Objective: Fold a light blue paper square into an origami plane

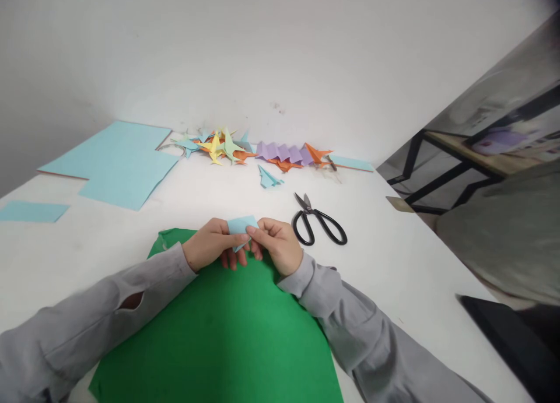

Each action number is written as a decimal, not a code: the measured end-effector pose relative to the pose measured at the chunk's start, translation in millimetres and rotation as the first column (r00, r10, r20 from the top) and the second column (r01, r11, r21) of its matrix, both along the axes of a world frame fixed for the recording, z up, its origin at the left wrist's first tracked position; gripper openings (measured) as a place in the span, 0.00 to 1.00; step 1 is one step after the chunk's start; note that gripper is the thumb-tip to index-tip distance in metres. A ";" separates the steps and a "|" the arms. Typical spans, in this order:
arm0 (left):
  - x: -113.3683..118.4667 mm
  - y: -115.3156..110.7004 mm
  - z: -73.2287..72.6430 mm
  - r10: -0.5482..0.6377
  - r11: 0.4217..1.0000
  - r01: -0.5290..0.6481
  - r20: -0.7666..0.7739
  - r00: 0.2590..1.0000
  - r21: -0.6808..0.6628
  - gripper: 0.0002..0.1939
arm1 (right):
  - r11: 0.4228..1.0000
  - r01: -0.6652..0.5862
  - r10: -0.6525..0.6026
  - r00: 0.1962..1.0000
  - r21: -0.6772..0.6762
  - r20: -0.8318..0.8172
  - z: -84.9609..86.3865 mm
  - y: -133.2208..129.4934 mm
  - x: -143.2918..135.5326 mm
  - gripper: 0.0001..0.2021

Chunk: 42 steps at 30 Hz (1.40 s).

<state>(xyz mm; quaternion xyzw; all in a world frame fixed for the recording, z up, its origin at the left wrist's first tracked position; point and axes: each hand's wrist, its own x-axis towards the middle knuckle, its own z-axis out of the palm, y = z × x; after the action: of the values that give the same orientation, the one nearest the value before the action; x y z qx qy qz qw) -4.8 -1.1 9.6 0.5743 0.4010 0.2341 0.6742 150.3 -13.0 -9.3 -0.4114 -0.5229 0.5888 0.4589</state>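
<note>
A small folded piece of light blue paper [240, 224] is held up between both hands, above the far part of a green sheet [219, 333]. My left hand [210, 242] pinches its left side, thumb on the front. On its right side, my right hand [280, 244] grips the edge between thumb and fingers. The fingertips of both hands nearly meet below the paper. Black-handled scissors [310, 213] lie just beyond my right hand, blades pointing away and slightly parted.
Large blue sheets [126, 172] and a small blue strip [32, 211] lie at the left. Colourful folded paper figures [225, 146], a purple pleated strip [284, 153] and a blue folded piece [268, 178] sit near the wall. A black flat object [503, 339] is at the right edge.
</note>
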 end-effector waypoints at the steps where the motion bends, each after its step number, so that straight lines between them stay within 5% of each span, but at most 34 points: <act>1: 0.0 0.3 0.5 0.002 1.000 -0.002 0.004 1.000 -0.012 0.16 | 1.000 0.007 -0.007 1.000 -0.002 -0.003 -0.1 0.0 0.0 0.16; 10: 1.7 -0.1 3.1 -0.004 0.999 0.003 -0.022 1.000 -0.042 0.15 | 0.999 0.025 -0.024 0.999 0.028 -0.042 -3.4 0.8 0.2 0.16; 25: 0.2 -3.0 2.9 0.014 0.994 -0.010 -0.034 0.999 0.109 0.13 | 0.996 -0.079 0.076 0.994 0.036 0.081 1.3 0.9 0.7 0.15; 38: -0.4 -1.8 2.3 0.037 0.985 -0.026 -0.059 0.998 0.169 0.17 | 0.999 -0.028 0.026 0.996 -0.022 -0.084 -3.6 4.0 2.5 0.15; 42: -0.8 -2.0 2.8 0.056 0.995 -0.055 -0.010 0.998 0.089 0.18 | 0.999 -0.033 0.031 0.996 -0.022 -0.086 -3.0 4.4 3.1 0.15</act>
<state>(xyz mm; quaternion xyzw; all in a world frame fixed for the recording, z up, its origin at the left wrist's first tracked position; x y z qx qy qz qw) -5.6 -3.1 12.4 0.5939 0.4099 0.2667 0.6388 153.4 -8.6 -12.3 -0.3827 -0.5025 0.6192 0.4664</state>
